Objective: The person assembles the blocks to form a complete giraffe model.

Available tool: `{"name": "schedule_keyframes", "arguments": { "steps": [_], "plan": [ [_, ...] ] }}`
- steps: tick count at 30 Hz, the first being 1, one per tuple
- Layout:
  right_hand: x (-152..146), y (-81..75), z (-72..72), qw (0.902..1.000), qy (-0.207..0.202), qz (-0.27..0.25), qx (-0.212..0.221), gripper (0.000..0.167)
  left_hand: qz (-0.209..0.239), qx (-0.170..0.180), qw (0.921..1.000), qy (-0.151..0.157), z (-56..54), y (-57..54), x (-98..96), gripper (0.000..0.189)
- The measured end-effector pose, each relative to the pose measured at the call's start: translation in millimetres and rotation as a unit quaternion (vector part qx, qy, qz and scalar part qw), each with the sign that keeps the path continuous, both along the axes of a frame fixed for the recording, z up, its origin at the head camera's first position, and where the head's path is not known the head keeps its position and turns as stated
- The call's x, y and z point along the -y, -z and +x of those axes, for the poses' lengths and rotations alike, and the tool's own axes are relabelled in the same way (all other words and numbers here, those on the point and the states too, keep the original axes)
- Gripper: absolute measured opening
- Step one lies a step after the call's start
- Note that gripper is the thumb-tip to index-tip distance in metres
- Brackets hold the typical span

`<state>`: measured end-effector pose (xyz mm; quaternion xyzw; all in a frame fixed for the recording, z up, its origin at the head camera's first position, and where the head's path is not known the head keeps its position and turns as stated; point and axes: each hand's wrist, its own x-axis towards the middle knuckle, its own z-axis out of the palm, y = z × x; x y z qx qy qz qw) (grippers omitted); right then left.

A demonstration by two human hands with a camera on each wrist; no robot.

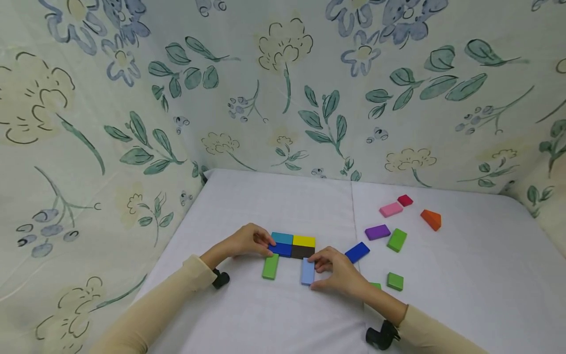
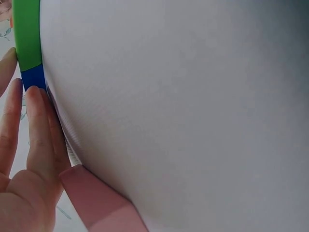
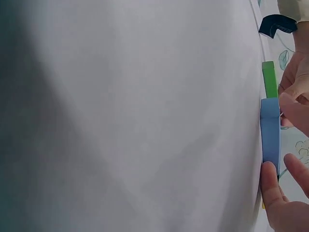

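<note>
Four flat blocks lie together as a rectangle: teal and yellow behind, dark blue and dark brown in front. My left hand has its fingertips and thumb around the left end of the dark blue block. A green block extends toward me just below that end. With thumb and fingers at its two ends, my right hand pinches a light blue block, which stands lengthwise below the brown one. In the right wrist view the light blue block overlaps the green block.
Loose blocks lie to the right: another dark blue, purple, green, a smaller green, pink, red and orange. Behind the white table hangs a floral cloth.
</note>
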<state>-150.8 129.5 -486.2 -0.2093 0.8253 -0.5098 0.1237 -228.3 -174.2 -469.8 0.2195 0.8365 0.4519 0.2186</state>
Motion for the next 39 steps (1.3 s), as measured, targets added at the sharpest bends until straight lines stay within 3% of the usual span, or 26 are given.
{"name": "schedule_keyframes", "arguments": {
  "steps": [9,23,28,34,39],
  "plan": [
    [-4,-1.1,-10.3,0.9994,0.027,-0.009,-0.018,0.039,-0.006,0.001,1.0,-0.004,-0.7,2.1,-0.9,0.022],
    [5,-3.0,-27.2,0.9949,0.066,-0.049,0.059,0.051,-0.002,0.004,1.0,0.004,-2.1,-4.3,7.5,0.028],
    [5,-4.2,-26.7,0.9946,0.066,-0.05,0.063,0.051,0.015,-0.022,0.9993,-0.027,-5.5,-11.1,20.4,0.032],
    [5,-4.5,-26.4,0.9946,0.065,-0.05,0.063,0.051,0.026,-0.033,0.9944,-0.097,-6.5,-19.4,36.5,0.041],
    [5,-3.0,-26.1,0.9949,0.067,-0.041,0.062,0.051,0.008,-0.03,0.9921,-0.121,-3.4,-16.2,46.0,0.047]
  ]
}}
